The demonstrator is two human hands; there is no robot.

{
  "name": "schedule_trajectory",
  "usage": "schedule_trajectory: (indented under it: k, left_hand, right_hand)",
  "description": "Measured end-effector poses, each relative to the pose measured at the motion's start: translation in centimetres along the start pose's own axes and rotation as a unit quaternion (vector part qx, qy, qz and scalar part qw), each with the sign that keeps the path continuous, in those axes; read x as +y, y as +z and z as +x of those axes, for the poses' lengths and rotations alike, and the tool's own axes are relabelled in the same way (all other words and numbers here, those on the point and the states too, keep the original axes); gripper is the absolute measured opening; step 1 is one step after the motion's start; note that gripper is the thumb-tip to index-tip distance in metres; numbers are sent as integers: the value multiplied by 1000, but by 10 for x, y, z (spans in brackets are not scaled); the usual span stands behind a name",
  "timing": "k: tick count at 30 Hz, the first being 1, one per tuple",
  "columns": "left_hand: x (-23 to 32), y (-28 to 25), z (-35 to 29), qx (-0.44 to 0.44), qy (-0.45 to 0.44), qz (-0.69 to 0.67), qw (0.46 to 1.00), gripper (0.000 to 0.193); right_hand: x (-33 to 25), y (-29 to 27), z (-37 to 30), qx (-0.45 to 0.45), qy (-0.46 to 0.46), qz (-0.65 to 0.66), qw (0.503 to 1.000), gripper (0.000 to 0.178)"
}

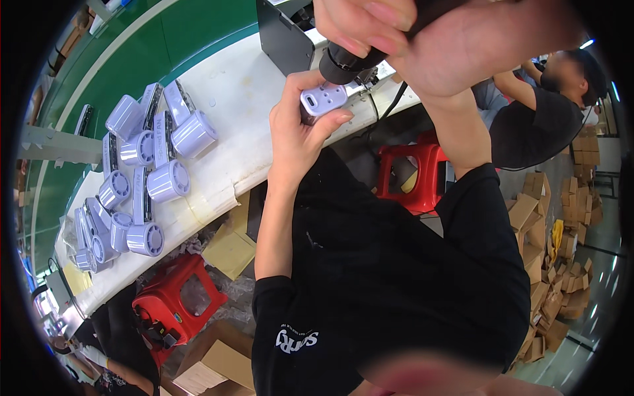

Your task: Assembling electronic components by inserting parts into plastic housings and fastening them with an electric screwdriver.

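My left hand (294,122) is closed round a lavender handheld fan (323,99), fingers on one side and thumb on the other. The end that shows has a dark slot and several small holes. High in the view, my right hand (439,49) grips a black electric screwdriver (342,65), a cylindrical tool with a dark collar. Its nose hangs close above the fan's end; whether the bit touches a hole cannot be made out. Part of the fan's body is hidden behind my fingers. Just beyond the fan is a small metal fixture (370,79).
Several more lavender handheld fans (168,181) lie on the white worktable (231,99) at left. A dark upright panel (285,41) stands behind my hands. Red stools (413,173) sit below the table edge. Cardboard boxes (545,290) pile up at right, near a co-worker in black (538,122).
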State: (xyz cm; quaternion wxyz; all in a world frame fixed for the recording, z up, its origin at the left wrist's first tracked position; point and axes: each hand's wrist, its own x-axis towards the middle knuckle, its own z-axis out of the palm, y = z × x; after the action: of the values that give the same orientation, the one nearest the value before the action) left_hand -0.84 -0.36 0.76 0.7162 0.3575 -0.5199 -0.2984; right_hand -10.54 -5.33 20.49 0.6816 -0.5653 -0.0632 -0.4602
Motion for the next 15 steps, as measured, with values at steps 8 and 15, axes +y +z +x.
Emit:
schedule_trajectory:
  k: [8,15]
  left_hand:
    - [-2,3,6,-9,52,-48,997,50]
    - [-2,1,7,-28,88,-49,995,35]
  right_hand:
    - [9,-70,-20,131,-76,-51,987,66]
    - [32,-97,-29,142,-59,-185,971,65]
